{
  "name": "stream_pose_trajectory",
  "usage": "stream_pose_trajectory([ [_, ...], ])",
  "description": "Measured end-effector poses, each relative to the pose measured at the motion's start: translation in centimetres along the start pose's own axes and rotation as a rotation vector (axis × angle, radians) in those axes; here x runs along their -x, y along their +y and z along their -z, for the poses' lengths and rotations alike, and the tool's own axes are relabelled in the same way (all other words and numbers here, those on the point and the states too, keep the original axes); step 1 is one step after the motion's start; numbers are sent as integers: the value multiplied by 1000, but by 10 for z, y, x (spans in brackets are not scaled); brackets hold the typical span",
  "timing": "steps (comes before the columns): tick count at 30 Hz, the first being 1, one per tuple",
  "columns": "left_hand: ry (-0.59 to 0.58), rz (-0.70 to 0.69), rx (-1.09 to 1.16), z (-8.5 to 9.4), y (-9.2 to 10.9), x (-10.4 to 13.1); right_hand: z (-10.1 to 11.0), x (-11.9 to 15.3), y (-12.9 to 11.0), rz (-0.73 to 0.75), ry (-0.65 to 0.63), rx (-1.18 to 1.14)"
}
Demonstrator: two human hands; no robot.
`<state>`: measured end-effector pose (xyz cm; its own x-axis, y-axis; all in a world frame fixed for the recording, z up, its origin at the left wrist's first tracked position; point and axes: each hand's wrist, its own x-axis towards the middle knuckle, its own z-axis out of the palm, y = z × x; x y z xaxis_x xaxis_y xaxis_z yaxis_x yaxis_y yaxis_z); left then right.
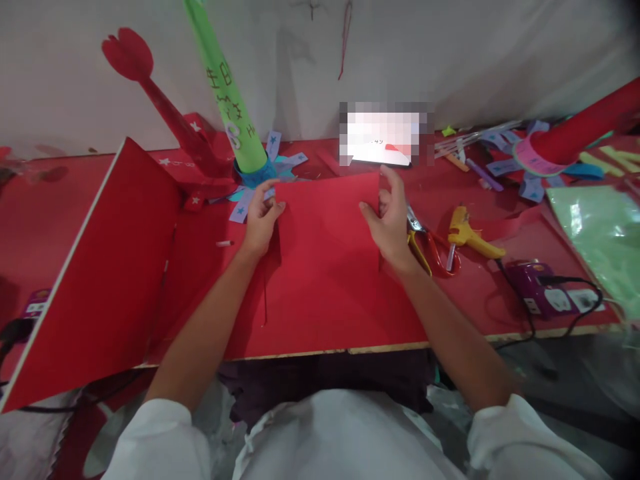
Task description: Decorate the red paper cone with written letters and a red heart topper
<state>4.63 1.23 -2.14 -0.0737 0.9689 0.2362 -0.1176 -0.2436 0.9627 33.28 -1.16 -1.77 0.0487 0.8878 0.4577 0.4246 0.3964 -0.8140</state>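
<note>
A sheet of red paper [327,230] stands between my two hands, over the red tabletop. My left hand [263,217] grips its left edge near the top, thumb in front and fingers behind. On the opposite edge, my right hand [389,217] holds the sheet the same way, with the index finger reaching up to the corner. Scissors [425,247] with red and yellow handles lie just right of my right hand. Beside my left hand stands a green paper cone [225,87] with lettering, on a blue base with star-printed strips.
A red upright board [100,280] stands at the left. Behind it rises a red paper piece [170,113]. To the right lie a yellow glue gun [473,233], a purple power socket [540,290] with cables and a green plastic packet [600,233]. A lit screen [383,137] leans at the wall.
</note>
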Motion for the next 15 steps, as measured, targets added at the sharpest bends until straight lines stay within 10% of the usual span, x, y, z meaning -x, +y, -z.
stream_pose_trajectory([
  [15,-157,199,198,4,29,4,-10,9,1,-72,-4,-82],
])
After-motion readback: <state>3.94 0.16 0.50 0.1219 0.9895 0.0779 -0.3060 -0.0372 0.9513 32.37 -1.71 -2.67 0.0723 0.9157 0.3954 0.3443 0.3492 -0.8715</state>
